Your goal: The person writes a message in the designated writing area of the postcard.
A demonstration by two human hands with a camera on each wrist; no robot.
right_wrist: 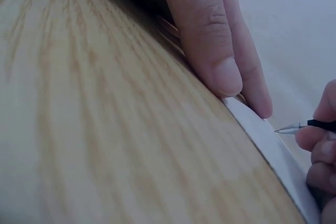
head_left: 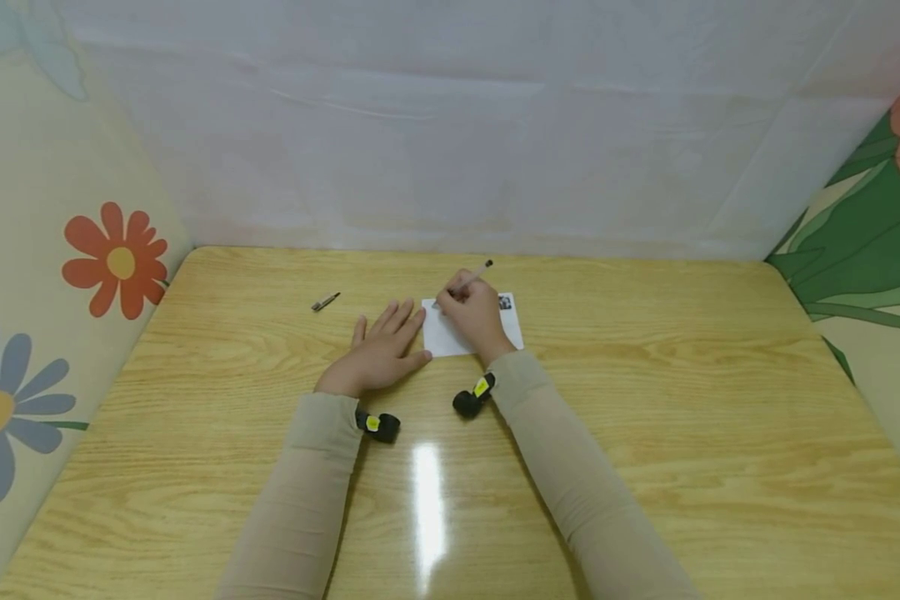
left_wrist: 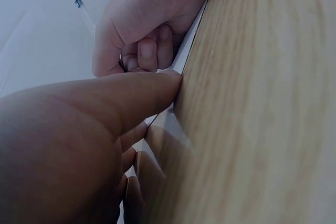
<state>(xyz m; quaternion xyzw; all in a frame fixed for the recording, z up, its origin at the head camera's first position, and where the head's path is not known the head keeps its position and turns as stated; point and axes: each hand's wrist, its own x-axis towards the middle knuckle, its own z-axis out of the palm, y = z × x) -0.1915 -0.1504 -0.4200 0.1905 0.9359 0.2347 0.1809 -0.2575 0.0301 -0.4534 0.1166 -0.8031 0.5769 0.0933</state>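
A white card (head_left: 441, 335) lies on the wooden table, a small dark stamp-like patch (head_left: 505, 302) near its upper right corner. My right hand (head_left: 474, 312) rests on the card and pinches a slim pen (head_left: 482, 271) with a dark end. In the right wrist view the silvery pen tip (right_wrist: 289, 128) points down at the paper; whether it touches cannot be told. Fingers spread, my left hand (head_left: 381, 350) lies flat at the card's left edge, with the thumb (left_wrist: 157, 90) and fingertips touching the edge. Curled right-hand fingers (left_wrist: 147, 51) show beyond that thumb.
A small slim dark-ended item (head_left: 326, 302), perhaps a pen cap, lies on the table (head_left: 682, 417) left of the card. A white sheet (head_left: 420, 167) hangs behind the table's back edge. Flower-painted panels (head_left: 15, 208) stand at both sides.
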